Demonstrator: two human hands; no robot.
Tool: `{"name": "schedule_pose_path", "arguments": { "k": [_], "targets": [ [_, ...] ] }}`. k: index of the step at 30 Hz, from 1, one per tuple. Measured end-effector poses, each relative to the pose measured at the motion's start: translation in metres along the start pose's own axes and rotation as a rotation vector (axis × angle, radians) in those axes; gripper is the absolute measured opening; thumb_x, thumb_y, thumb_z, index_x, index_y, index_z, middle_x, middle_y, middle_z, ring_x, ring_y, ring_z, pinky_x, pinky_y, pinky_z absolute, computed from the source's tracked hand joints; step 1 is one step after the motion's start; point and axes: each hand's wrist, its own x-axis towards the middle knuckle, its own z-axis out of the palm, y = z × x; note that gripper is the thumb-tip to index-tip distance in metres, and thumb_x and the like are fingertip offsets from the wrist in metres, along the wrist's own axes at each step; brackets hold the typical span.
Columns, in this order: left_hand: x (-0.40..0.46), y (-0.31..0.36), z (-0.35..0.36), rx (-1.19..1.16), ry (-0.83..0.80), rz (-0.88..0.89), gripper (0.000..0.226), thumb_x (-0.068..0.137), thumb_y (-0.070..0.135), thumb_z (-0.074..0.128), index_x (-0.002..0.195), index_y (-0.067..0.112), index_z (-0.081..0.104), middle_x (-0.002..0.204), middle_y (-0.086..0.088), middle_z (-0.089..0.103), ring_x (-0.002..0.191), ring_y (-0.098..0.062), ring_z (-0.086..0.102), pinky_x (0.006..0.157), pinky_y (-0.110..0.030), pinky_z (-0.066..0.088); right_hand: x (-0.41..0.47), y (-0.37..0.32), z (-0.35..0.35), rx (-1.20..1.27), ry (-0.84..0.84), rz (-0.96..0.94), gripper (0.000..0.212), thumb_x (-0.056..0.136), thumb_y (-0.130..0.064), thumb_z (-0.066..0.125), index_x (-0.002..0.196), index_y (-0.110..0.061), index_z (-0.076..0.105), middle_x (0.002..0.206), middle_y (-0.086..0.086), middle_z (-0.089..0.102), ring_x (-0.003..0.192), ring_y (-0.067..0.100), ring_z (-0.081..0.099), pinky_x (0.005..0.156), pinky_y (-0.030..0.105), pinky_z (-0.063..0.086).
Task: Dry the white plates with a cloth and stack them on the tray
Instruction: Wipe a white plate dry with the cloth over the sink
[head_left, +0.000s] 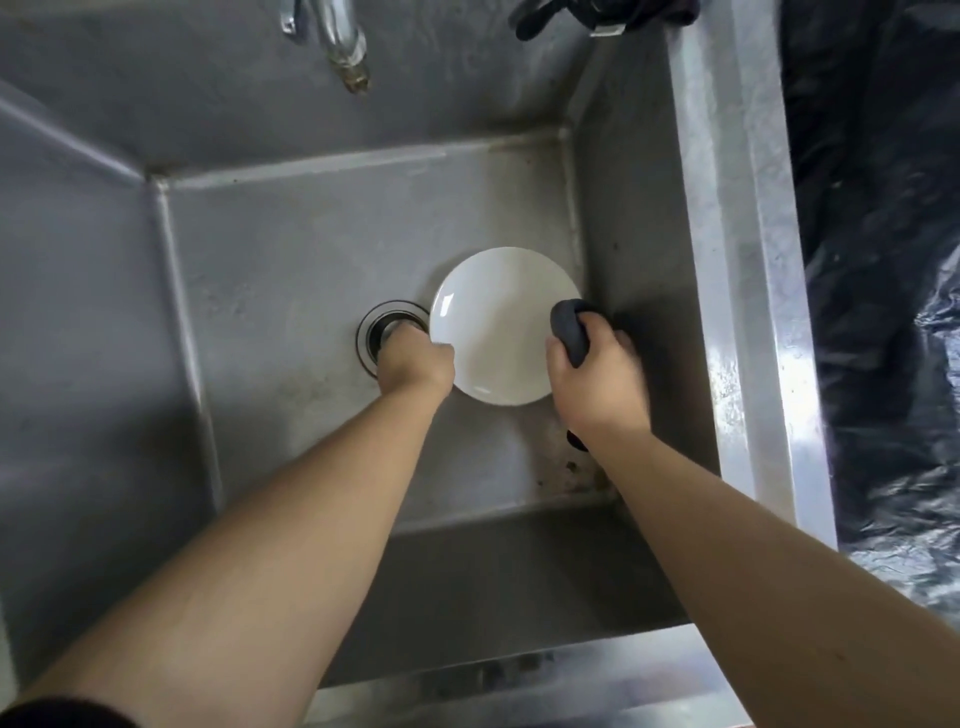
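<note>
Over the steel sink (634, 218) (drain (376, 332) uncovered), white plate (501, 325) gripped at its left rim by left hand (413, 364), dark cloth (571, 330) bunched in right hand (597, 382) against its right edge.

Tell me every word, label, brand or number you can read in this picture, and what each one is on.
None can be read.
The white plate, held by the left hand over the sink, is plain.
The dark cloth in the right hand shows no label.
The tap and the black plastic sheet show no print.
</note>
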Motion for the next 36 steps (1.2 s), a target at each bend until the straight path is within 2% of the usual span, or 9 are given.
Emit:
{"name": "schedule_pose_path", "arguments": {
  "k": [3, 6, 9, 11, 14, 17, 23, 31, 36],
  "targets": [
    [0.004, 0.0, 0.002, -0.03, 0.02, -0.042, 0.027, 0.087, 0.006, 0.059, 0.108, -0.004, 0.071, 0.109, -0.024, 0.074, 0.106, -0.043, 0.07, 0.082, -0.044, 0.059, 0.001, 0.0, -0.002, 0.011, -0.01, 0.001, 0.046, 0.103, -0.044, 0.058, 0.145, -0.026, 0.055, 0.132, 0.007, 0.058, 0.106, 0.022, 0.06, 0.084, 0.028, 0.04],
    [0.006, -0.003, 0.002, -0.1, 0.006, -0.066, 0.019, 0.089, 0.007, 0.061, 0.103, 0.005, 0.074, 0.096, -0.012, 0.075, 0.09, -0.036, 0.069, 0.068, -0.031, 0.051, 0.002, -0.001, -0.004, 0.023, -0.016, -0.002, 0.046, 0.103, -0.044, 0.058, 0.145, -0.025, 0.055, 0.133, 0.006, 0.059, 0.109, 0.023, 0.06, 0.085, 0.029, 0.042],
    [0.001, -0.004, 0.0, -0.168, -0.022, -0.056, 0.015, 0.089, 0.006, 0.057, 0.079, 0.01, 0.067, 0.068, 0.0, 0.06, 0.064, -0.026, 0.052, 0.049, -0.023, 0.033, 0.0, -0.003, -0.008, 0.027, -0.013, -0.001, 0.044, 0.103, -0.042, 0.057, 0.143, -0.024, 0.057, 0.13, 0.006, 0.06, 0.105, 0.019, 0.059, 0.083, 0.029, 0.042],
    [-0.006, -0.004, -0.002, -0.235, -0.054, -0.069, 0.02, 0.087, 0.003, 0.051, 0.071, 0.01, 0.062, 0.064, 0.0, 0.055, 0.059, -0.024, 0.044, 0.052, -0.022, 0.033, -0.002, -0.004, -0.011, 0.031, -0.016, 0.004, 0.043, 0.103, -0.042, 0.057, 0.142, -0.024, 0.057, 0.128, 0.005, 0.06, 0.102, 0.019, 0.059, 0.082, 0.03, 0.043],
    [-0.012, -0.004, -0.005, -0.49, -0.095, -0.138, 0.023, 0.086, 0.001, 0.045, 0.086, 0.004, 0.068, 0.086, -0.007, 0.064, 0.074, -0.026, 0.051, 0.075, -0.034, 0.055, -0.009, -0.005, -0.016, 0.035, -0.004, 0.016, 0.041, 0.102, -0.042, 0.058, 0.14, -0.025, 0.058, 0.124, 0.004, 0.06, 0.096, 0.016, 0.055, 0.081, 0.03, 0.044],
    [-0.018, -0.004, -0.008, -0.717, -0.171, -0.243, 0.029, 0.094, 0.002, 0.046, 0.099, 0.02, 0.068, 0.113, -0.006, 0.073, 0.095, -0.027, 0.068, 0.095, -0.05, 0.061, -0.017, -0.004, -0.019, 0.044, 0.014, 0.032, 0.039, 0.101, -0.043, 0.059, 0.137, -0.027, 0.059, 0.119, 0.002, 0.06, 0.094, 0.017, 0.056, 0.079, 0.03, 0.044],
    [-0.036, -0.004, -0.014, -0.794, -0.265, -0.218, 0.023, 0.098, 0.0, 0.054, 0.111, 0.019, 0.06, 0.127, -0.008, 0.069, 0.109, -0.029, 0.071, 0.083, -0.044, 0.064, -0.042, -0.001, -0.025, 0.026, 0.024, 0.041, 0.039, 0.101, -0.045, 0.058, 0.136, -0.028, 0.059, 0.118, 0.001, 0.061, 0.088, 0.013, 0.055, 0.077, 0.031, 0.046],
    [-0.079, -0.009, -0.064, -0.861, -0.308, -0.152, 0.055, 0.098, -0.006, 0.054, 0.147, 0.017, 0.05, 0.139, -0.005, 0.064, 0.112, -0.03, 0.071, 0.064, -0.033, 0.065, -0.094, -0.019, -0.041, -0.027, 0.002, 0.068, 0.049, 0.101, -0.048, 0.059, 0.145, -0.027, 0.055, 0.131, 0.009, 0.059, 0.097, 0.021, 0.058, 0.083, 0.03, 0.042],
    [-0.121, -0.04, -0.124, -0.934, -0.318, -0.132, 0.047, 0.098, -0.007, 0.052, 0.137, 0.019, 0.051, 0.14, -0.005, 0.061, 0.112, -0.034, 0.07, 0.069, -0.043, 0.067, -0.131, -0.045, -0.062, -0.002, -0.068, 0.036, 0.042, 0.102, -0.046, 0.055, 0.138, -0.024, 0.059, 0.124, 0.01, 0.063, 0.097, 0.023, 0.061, 0.083, 0.035, 0.05]
  ]
}}
